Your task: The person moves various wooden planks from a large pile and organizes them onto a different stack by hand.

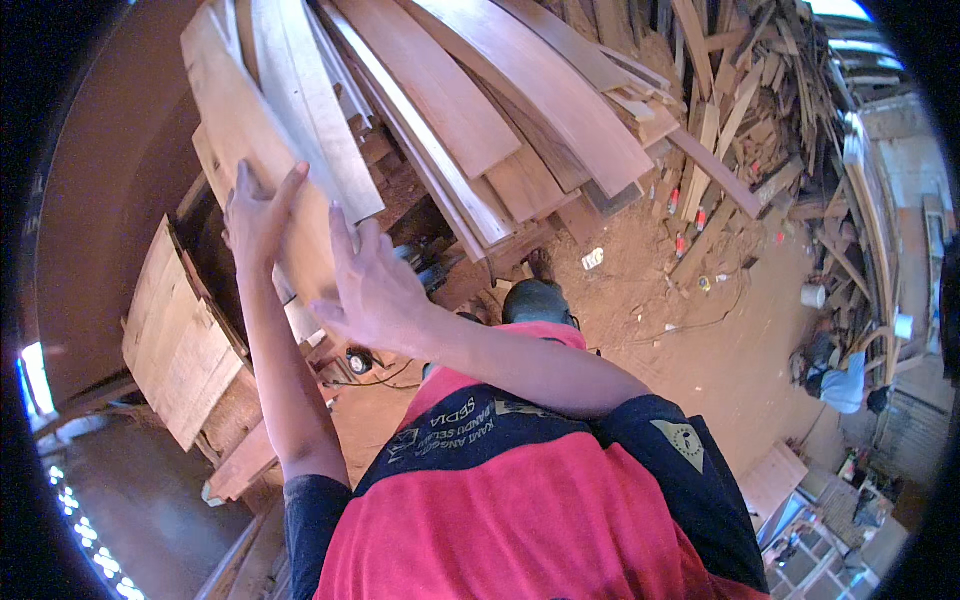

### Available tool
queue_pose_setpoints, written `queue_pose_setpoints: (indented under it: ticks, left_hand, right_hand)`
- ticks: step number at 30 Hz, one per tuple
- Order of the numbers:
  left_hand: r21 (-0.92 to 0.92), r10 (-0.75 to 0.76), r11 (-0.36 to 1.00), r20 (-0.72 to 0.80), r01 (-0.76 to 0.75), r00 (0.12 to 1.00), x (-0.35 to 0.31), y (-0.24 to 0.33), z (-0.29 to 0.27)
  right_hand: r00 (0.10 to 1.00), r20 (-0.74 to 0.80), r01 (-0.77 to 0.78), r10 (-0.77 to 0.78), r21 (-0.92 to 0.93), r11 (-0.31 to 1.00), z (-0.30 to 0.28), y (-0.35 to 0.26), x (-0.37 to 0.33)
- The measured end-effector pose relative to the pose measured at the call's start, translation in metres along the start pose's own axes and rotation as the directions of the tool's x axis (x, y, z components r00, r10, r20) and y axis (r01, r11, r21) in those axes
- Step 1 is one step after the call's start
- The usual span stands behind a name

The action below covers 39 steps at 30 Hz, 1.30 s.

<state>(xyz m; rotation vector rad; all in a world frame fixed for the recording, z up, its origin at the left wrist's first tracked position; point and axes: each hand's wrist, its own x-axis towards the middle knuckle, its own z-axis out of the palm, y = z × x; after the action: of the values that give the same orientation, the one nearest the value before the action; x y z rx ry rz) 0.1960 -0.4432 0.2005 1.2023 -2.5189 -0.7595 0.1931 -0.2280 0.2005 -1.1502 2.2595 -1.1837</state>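
A long pale wooden board (310, 245) slants down from the upper left toward me. My left hand (258, 215) grips its left side, with the thumb stretched across the top face. Around the near end's right edge is my right hand (378, 290), index finger pointing up along the wood and thumb out toward the left; part of its grip is hidden. Right beside this board lies a whitish plank (310, 110). More planks fan out to the right, among them a reddish-brown plank (440, 90) and a wide pinkish plank (560, 85).
A wooden panel (180, 335) stands at the left. Below my hands are a small round dial-like object (358, 360) and a dark cord. Scrap wood (750, 130) is heaped at the far right, near a white bucket (813, 296) and another person (842, 388). Sawdust covers the floor (640, 345).
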Motion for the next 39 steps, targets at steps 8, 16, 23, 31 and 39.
queue_pose_setpoints:
  ticks: [8,16,23,31,39]
  left_hand:
    - [0.217,0.109,0.971,-0.034,-0.099,0.993,0.015,-0.006,-0.017]
    - [0.219,0.225,0.952,-0.025,-0.215,0.974,0.097,-0.052,-0.012]
    - [0.220,0.230,0.953,-0.070,-0.210,0.971,0.135,-0.069,0.005]
    - [0.222,0.295,0.939,-0.131,-0.262,0.946,0.176,-0.066,-0.006]
    - [0.309,0.290,0.920,-0.121,-0.242,0.949,0.172,-0.074,0.005]
  right_hand:
    - [0.994,-0.090,-0.030,0.056,0.270,0.963,0.026,-0.020,0.012]
    - [0.958,-0.251,0.172,-0.141,0.110,0.979,-0.029,0.026,0.023]
    - [0.886,-0.309,-0.346,0.346,0.055,0.936,-0.060,0.236,-0.078]
    - [0.710,-0.382,-0.485,0.591,0.342,0.804,-0.060,0.294,-0.144]
    - [0.377,-0.864,-0.454,0.334,0.142,0.880,-0.155,0.312,-0.097]
